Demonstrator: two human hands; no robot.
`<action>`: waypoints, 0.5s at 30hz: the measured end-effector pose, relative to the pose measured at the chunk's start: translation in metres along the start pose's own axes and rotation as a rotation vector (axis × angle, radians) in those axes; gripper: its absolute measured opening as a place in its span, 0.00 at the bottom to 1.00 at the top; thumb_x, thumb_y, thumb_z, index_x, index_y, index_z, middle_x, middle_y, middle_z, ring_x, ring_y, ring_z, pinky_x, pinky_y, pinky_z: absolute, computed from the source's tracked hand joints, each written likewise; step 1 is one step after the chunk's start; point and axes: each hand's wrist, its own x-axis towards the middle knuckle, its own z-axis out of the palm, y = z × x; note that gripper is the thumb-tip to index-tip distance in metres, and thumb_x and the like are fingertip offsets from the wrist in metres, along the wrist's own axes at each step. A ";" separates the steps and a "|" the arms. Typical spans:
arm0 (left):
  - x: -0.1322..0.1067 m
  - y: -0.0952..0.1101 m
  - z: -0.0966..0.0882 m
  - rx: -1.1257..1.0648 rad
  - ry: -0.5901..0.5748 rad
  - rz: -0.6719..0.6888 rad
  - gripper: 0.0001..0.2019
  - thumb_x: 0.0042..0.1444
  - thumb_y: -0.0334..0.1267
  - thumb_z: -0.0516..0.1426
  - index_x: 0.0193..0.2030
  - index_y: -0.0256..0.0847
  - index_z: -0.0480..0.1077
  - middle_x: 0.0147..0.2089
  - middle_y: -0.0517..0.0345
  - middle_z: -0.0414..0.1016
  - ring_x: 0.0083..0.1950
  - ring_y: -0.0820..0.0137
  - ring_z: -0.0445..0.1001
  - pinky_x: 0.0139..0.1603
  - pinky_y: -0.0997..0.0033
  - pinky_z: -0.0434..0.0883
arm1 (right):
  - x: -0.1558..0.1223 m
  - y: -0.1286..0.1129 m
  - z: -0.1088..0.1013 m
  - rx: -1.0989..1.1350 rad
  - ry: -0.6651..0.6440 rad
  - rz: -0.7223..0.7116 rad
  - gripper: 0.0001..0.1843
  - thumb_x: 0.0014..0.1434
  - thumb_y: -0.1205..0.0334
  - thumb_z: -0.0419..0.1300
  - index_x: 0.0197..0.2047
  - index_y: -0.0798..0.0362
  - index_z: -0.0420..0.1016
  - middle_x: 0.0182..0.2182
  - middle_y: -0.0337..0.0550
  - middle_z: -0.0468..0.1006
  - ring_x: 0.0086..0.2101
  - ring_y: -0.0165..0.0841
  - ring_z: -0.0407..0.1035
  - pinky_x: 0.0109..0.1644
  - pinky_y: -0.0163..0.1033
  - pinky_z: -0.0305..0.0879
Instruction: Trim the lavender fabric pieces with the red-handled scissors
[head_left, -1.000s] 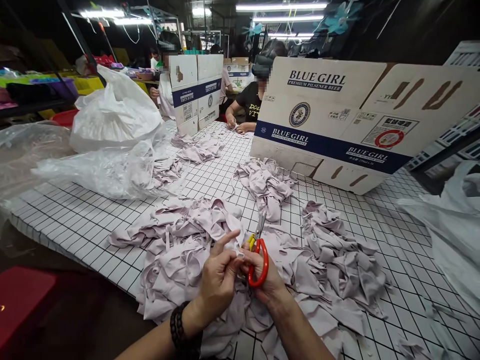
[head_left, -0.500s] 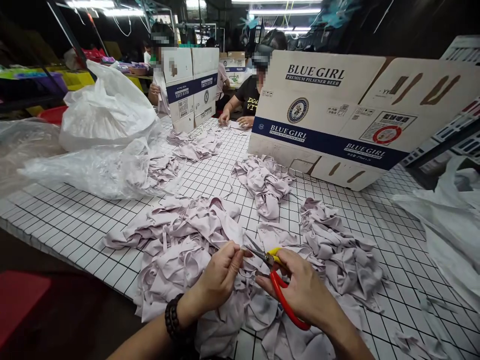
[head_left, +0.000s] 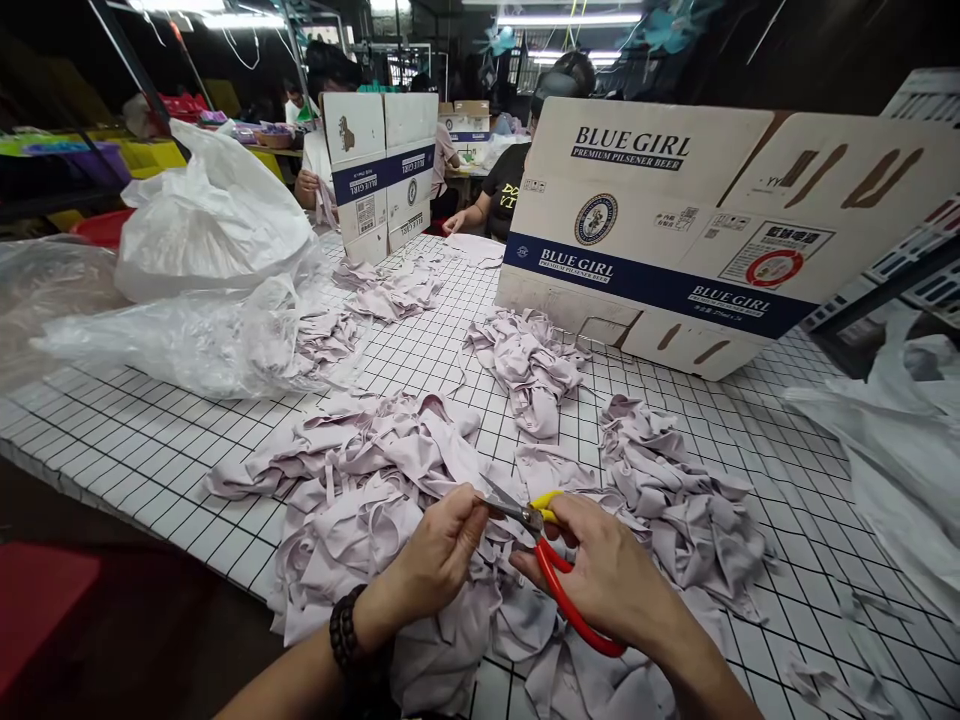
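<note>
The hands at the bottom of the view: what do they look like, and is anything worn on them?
They are a person's bare hands, with no cables or markings to be seen. The left hand has a dark, round-beaded bracelet at its wrist. The right hand shows nothing worn at its wrist. No gloves or sleeves are visible.

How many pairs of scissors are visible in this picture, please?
1: the scissors, in the right hand, blades open toward the left hand. The fabric may hide others.
</note>
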 end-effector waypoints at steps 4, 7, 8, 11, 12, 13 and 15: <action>0.000 -0.003 0.000 -0.036 0.013 0.008 0.12 0.67 0.36 0.46 0.33 0.41 0.64 0.33 0.56 0.66 0.35 0.69 0.65 0.37 0.72 0.62 | 0.001 -0.003 0.001 0.022 -0.009 -0.012 0.15 0.52 0.52 0.63 0.29 0.49 0.61 0.30 0.40 0.72 0.31 0.36 0.66 0.34 0.40 0.60; 0.001 -0.004 0.000 -0.062 0.021 0.009 0.11 0.67 0.37 0.46 0.35 0.41 0.65 0.34 0.56 0.67 0.34 0.69 0.65 0.37 0.72 0.62 | 0.002 -0.005 0.002 0.030 -0.009 -0.008 0.16 0.52 0.50 0.63 0.29 0.49 0.61 0.30 0.40 0.72 0.31 0.36 0.66 0.34 0.40 0.61; 0.001 -0.004 0.000 -0.064 0.023 0.019 0.11 0.67 0.38 0.46 0.35 0.40 0.65 0.34 0.56 0.67 0.34 0.69 0.65 0.37 0.72 0.62 | 0.002 -0.005 0.002 0.031 -0.010 -0.004 0.16 0.52 0.50 0.63 0.29 0.49 0.61 0.30 0.40 0.72 0.31 0.36 0.66 0.34 0.40 0.61; 0.002 -0.006 0.001 -0.056 0.023 0.068 0.12 0.68 0.40 0.46 0.36 0.40 0.65 0.34 0.56 0.67 0.34 0.70 0.64 0.37 0.72 0.63 | 0.001 -0.005 0.002 0.024 -0.013 0.012 0.16 0.53 0.50 0.62 0.29 0.49 0.61 0.30 0.39 0.71 0.31 0.36 0.66 0.34 0.39 0.61; 0.002 -0.006 0.001 -0.053 0.021 0.081 0.12 0.68 0.40 0.45 0.36 0.39 0.65 0.34 0.56 0.67 0.34 0.70 0.64 0.37 0.72 0.63 | 0.001 -0.005 0.002 0.017 -0.014 0.016 0.15 0.53 0.50 0.62 0.29 0.49 0.61 0.29 0.39 0.71 0.30 0.36 0.66 0.33 0.39 0.60; 0.003 -0.006 0.001 -0.052 0.018 0.088 0.12 0.68 0.40 0.45 0.36 0.39 0.65 0.34 0.56 0.67 0.35 0.70 0.64 0.38 0.72 0.63 | 0.000 -0.005 0.003 0.009 -0.015 0.017 0.15 0.53 0.50 0.62 0.29 0.49 0.60 0.29 0.39 0.71 0.30 0.35 0.65 0.33 0.39 0.60; 0.003 -0.006 0.001 -0.056 0.010 0.087 0.12 0.68 0.39 0.45 0.36 0.39 0.64 0.35 0.56 0.67 0.35 0.71 0.64 0.38 0.72 0.63 | 0.001 -0.004 0.003 -0.002 -0.014 0.019 0.16 0.53 0.50 0.61 0.28 0.49 0.60 0.28 0.39 0.71 0.29 0.35 0.65 0.32 0.38 0.59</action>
